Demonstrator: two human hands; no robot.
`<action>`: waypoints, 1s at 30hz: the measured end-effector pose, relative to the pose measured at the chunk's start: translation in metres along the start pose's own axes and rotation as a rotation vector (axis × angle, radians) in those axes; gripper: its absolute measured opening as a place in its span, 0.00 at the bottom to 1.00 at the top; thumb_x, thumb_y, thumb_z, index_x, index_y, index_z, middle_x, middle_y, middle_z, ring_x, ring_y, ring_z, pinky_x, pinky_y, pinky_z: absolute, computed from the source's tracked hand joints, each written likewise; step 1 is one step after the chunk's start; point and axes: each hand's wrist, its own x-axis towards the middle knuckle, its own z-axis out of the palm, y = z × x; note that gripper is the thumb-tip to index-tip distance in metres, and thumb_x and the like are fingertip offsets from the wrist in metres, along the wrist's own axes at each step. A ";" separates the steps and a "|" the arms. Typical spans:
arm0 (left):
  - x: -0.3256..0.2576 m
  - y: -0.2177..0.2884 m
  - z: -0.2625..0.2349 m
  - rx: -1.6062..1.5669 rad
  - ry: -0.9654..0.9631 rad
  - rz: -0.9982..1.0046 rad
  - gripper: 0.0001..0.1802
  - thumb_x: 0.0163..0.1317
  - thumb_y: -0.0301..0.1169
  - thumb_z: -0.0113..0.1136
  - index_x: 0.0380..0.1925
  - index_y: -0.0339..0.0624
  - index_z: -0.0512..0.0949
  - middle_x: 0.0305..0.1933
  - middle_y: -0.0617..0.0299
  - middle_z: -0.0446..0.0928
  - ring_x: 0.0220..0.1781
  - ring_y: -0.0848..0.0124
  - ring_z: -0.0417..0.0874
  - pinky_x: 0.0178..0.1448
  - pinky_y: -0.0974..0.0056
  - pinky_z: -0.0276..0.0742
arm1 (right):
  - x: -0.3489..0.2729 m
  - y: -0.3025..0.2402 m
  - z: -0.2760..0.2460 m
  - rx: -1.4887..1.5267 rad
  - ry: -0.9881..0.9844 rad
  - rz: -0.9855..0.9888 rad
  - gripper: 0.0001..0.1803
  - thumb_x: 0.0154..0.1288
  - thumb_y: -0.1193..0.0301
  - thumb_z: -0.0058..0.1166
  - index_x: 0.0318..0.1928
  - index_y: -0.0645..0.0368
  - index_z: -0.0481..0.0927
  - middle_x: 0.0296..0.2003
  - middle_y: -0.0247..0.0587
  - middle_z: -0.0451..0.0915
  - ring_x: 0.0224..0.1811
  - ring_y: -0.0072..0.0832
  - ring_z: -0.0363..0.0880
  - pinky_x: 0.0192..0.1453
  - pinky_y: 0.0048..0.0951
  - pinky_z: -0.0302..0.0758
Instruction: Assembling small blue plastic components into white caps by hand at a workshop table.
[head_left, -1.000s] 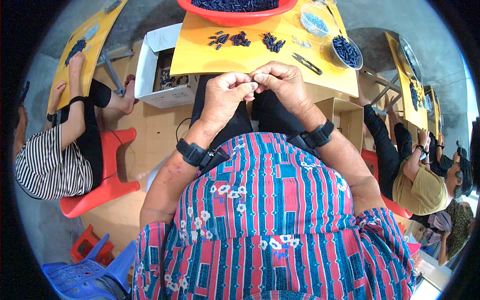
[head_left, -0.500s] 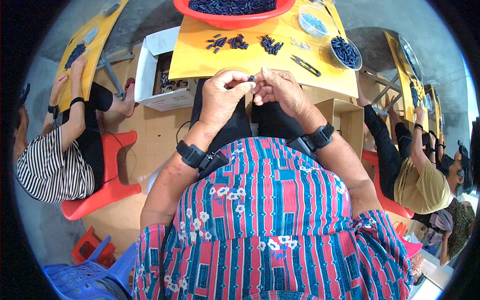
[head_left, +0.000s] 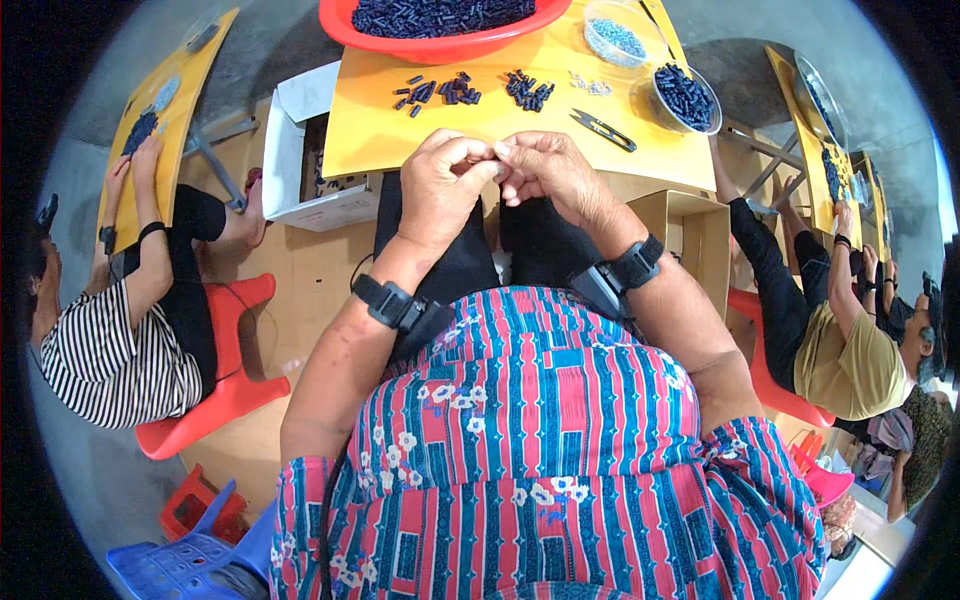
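Note:
Just in front of the yellow table's (head_left: pixel 365 140) near edge, my left hand (head_left: pixel 445 195) and my right hand (head_left: pixel 553 172) meet, thumbs and forefingers pinched together. The small dark blue piece seen between them a moment ago is now hidden by the fingertips. Past my hands lie a loose pile of dark blue tubular pieces (head_left: pixel 458 92) and a second, tighter pile of dark pieces (head_left: pixel 528 90). A few small clear pieces (head_left: pixel 592 85) are scattered to their right. Black thread snips (head_left: pixel 604 130) rest on the tabletop near my right hand.
A red basin (head_left: pixel 450 47) full of dark pieces stands at the back. On the right are a clear tub of dark pieces (head_left: pixel 686 98) and one of light blue beads (head_left: pixel 615 42). Below are a white box (head_left: pixel 330 212) and a cardboard box (head_left: pixel 690 230). Other people sit at both sides.
The dark piece between my fingertips has gone out of sight as the fingers closed together. My hands stay nearly in place, while the view has shifted slightly.

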 end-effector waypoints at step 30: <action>-0.011 -0.003 0.004 0.362 -0.204 0.137 0.06 0.46 0.23 0.65 0.26 0.40 0.78 0.28 0.55 0.77 0.34 0.55 0.78 0.39 0.56 0.73 | -0.013 -0.009 0.002 -0.097 0.044 0.178 0.08 0.63 0.75 0.58 0.29 0.59 0.72 0.22 0.29 0.76 0.21 0.16 0.78 0.23 0.17 0.77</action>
